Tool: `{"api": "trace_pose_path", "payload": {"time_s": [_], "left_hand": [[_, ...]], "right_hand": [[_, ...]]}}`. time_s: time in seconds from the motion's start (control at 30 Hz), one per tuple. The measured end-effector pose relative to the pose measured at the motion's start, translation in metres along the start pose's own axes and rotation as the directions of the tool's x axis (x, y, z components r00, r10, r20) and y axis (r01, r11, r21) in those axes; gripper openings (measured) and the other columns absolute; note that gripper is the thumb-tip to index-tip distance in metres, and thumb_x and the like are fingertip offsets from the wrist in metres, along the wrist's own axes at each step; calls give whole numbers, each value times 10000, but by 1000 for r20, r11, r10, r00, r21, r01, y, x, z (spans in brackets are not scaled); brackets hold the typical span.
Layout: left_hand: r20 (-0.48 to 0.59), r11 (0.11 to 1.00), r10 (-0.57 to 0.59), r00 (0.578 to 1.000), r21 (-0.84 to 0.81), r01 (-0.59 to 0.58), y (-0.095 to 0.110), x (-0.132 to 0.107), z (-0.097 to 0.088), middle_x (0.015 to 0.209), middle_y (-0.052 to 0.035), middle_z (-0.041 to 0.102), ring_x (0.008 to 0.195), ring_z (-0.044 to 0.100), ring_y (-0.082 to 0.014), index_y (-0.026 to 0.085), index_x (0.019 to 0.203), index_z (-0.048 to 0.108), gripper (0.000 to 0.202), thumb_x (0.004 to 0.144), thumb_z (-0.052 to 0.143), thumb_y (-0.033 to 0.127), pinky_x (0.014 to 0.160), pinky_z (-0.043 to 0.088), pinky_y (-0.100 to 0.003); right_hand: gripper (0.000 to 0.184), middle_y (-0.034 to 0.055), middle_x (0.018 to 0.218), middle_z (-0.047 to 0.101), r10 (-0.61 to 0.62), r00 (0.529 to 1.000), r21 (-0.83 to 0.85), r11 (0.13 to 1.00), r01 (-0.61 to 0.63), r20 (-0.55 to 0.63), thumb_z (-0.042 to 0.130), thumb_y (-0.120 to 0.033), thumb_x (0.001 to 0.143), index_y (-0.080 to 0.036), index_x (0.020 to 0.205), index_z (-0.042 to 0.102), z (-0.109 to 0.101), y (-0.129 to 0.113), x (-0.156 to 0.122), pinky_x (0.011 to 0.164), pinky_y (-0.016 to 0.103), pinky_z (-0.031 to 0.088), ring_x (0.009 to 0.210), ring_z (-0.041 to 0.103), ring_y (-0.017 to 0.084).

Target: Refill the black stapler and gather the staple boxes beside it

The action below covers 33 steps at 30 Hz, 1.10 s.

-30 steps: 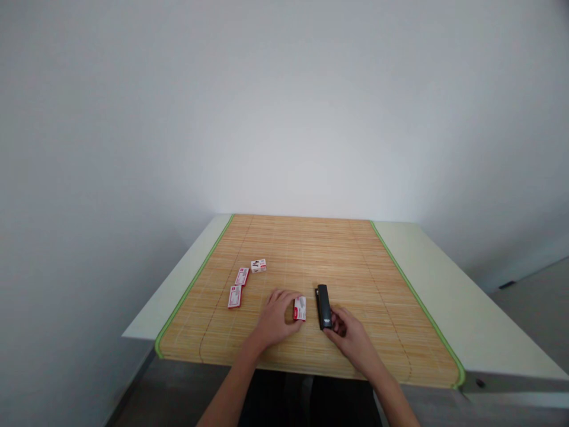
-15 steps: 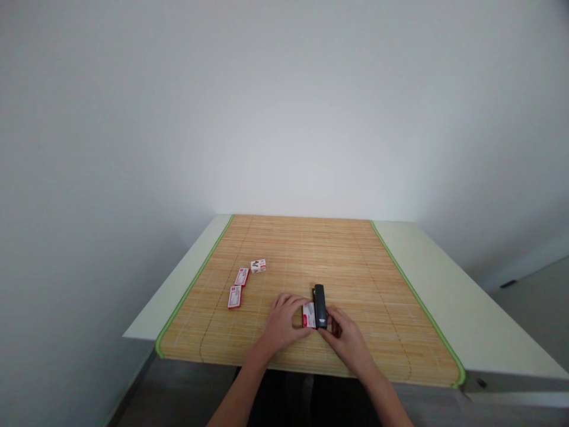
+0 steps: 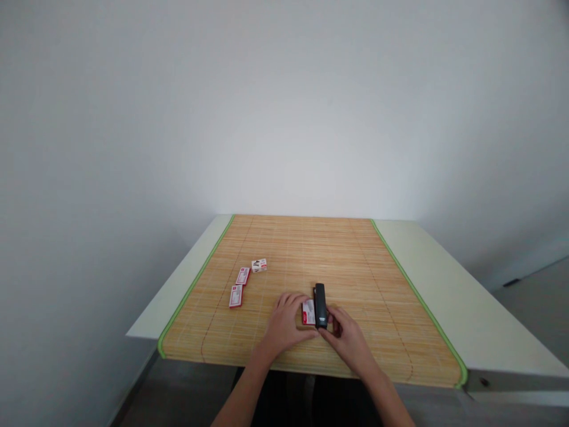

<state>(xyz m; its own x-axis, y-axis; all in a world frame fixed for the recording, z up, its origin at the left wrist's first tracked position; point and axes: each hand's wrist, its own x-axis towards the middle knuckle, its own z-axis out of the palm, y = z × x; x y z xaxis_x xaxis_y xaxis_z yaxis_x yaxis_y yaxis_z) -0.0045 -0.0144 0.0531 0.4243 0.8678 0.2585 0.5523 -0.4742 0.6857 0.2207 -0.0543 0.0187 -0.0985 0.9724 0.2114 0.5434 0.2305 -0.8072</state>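
Observation:
A black stapler (image 3: 320, 304) lies lengthwise on the bamboo mat (image 3: 355, 267), near its front edge. My right hand (image 3: 348, 340) grips the stapler's near end with its fingers curled. Pressed against the stapler's left side is a small red-and-white box (image 3: 308, 312), which my left hand (image 3: 284, 325) holds with curled fingers. Both hands touch at the fingertips below the box.
Three more small red-and-white boxes (image 3: 242, 276) lie in a loose row at the mat's left. The mat has green edging and covers a pale table (image 3: 448, 296) set against a white wall. Floor shows beyond the table's right and front edges.
My left hand slid the small box rightward until it met the stapler. My right hand shifted slightly left with the stapler. Since half a second ago, almost nothing moved.

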Motion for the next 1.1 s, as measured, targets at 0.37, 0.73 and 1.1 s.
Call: {"api": "trace_pose_path", "payload": {"time_s": [0.37, 0.73, 1.1], "left_hand": [[-257, 960, -163, 952, 180, 213, -69, -37, -91, 1427, -60, 595, 1346, 507, -318, 327, 1418, 551, 637, 840, 759, 497, 1179, 363, -557], [98, 1000, -2, 995, -12, 3, -13, -1, -9, 1441, -38, 607, 1349, 489, -305, 364, 1481, 512, 794, 767, 846, 457, 1162, 377, -496], [80, 1000, -9, 997, -7, 10, -12, -10, -7, 1559, -62, 496, 1422, 437, -331, 348, 1558, 408, 980, 716, 869, 540, 1197, 346, -527]], "right_hand": [[605, 43, 948, 618, 16, 1000, -43, 999, -15, 13, 698, -377, 852, -234, 1424, 564, -1, 1, -2, 686, 329, 503, 762, 585, 204], [527, 53, 976, 637, 2, 1000, -34, 999, -1, 9, 682, -344, 856, -225, 1361, 595, 1, 4, -2, 693, 338, 505, 765, 590, 208], [525, 57, 949, 642, 10, 1000, -20, 1000, -10, -7, 692, -331, 846, -209, 1349, 609, 0, 0, -2, 709, 341, 516, 787, 603, 218]]}}
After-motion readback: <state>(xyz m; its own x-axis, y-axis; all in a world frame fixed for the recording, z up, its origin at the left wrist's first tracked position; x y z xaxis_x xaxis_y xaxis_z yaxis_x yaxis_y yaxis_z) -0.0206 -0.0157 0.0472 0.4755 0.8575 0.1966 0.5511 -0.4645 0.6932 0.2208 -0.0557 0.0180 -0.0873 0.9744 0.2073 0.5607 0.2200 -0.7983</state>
